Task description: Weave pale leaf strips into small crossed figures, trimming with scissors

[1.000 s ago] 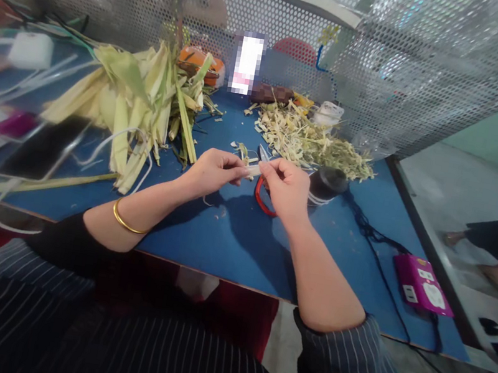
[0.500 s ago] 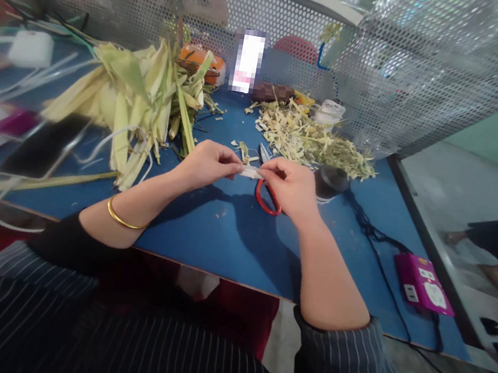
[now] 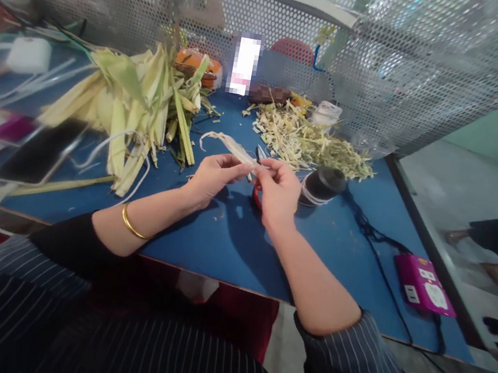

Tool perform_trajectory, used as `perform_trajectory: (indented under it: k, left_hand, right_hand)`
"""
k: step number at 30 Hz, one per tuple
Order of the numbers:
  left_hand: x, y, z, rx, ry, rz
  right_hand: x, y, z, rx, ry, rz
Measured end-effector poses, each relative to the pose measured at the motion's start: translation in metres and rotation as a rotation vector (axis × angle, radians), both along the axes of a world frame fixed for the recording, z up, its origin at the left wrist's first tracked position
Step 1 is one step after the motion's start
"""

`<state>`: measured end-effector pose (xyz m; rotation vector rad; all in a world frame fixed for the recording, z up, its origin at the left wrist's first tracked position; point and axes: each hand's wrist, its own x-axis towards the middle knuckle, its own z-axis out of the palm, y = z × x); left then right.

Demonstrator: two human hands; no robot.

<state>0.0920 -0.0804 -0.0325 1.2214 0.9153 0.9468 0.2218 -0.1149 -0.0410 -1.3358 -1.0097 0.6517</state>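
Observation:
Between my two hands is a pale, dry strip of corn husk; its curled end points away to the left. My left hand pinches it between thumb and fingers. On the other side, my right hand grips the same strip, fingertips nearly touching those of the left. Beneath the right hand lies a pair of scissors with red handles, mostly covered by that hand. Just right of it stands a black spool with pale thread at its base.
Whole corn husks are heaped on the left of the blue table; shredded husk bits are piled at the back right. A dark phone lies at left, a purple power socket box at right. A perforated metal screen closes the back.
The strip is turned and shows a longer curled end pointing away. My right hand has moved left and slightly nearer to me, exposing more of the spool and covering the scissors.

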Motion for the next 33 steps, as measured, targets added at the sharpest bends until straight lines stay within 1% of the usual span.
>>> perform_trajectory:
  k: [4, 6, 8, 11, 14, 16, 19, 21, 24, 26, 29, 31, 33]
  left_hand:
    - [-0.003, 0.004, 0.0, -0.126, -0.04, 0.049]
    - [-0.007, 0.006, 0.002, -0.148, -0.05, 0.034]
    - [-0.011, 0.007, 0.005, -0.158, -0.062, 0.009]
    - [-0.012, 0.005, 0.006, -0.145, -0.068, -0.015]
    - [-0.01, 0.003, 0.006, -0.128, -0.046, 0.018]
    - [-0.008, 0.002, 0.006, -0.129, -0.048, 0.032]
    - [-0.008, 0.002, 0.006, -0.108, -0.056, 0.039]
    - [-0.009, 0.003, 0.005, -0.071, -0.029, 0.042]
    - [-0.013, 0.008, 0.007, -0.036, 0.008, 0.055]
    - [-0.017, 0.011, 0.009, -0.057, 0.012, 0.062]
    - [-0.021, 0.013, 0.013, -0.099, 0.004, 0.06]
    - [-0.022, 0.013, 0.015, -0.109, 0.01, 0.047]
    - [-0.022, 0.012, 0.014, -0.119, 0.036, 0.013]
  right_hand:
    - [-0.008, -0.005, -0.004, 0.004, -0.088, 0.094]
    - [-0.01, -0.007, -0.002, 0.008, -0.103, 0.15]
    - [-0.01, -0.009, -0.001, 0.015, -0.117, 0.168]
    - [-0.009, -0.011, 0.001, 0.029, -0.193, 0.116]
    - [-0.008, -0.011, 0.0, 0.037, -0.29, 0.063]
    - [-0.008, -0.011, 0.0, 0.036, -0.317, 0.059]
    - [-0.01, -0.011, -0.002, 0.026, -0.299, 0.084]
    - [-0.009, -0.012, -0.002, 0.01, -0.288, 0.135]
    - [-0.004, -0.013, 0.002, 0.012, -0.379, 0.232]
    - [0.002, -0.014, 0.007, 0.084, -0.519, 0.231]
    - [0.011, -0.013, 0.013, 0.255, -0.719, 0.215]
    - [0.014, -0.011, 0.014, 0.342, -0.803, 0.244]
    - [0.014, -0.009, 0.013, 0.384, -0.847, 0.265]
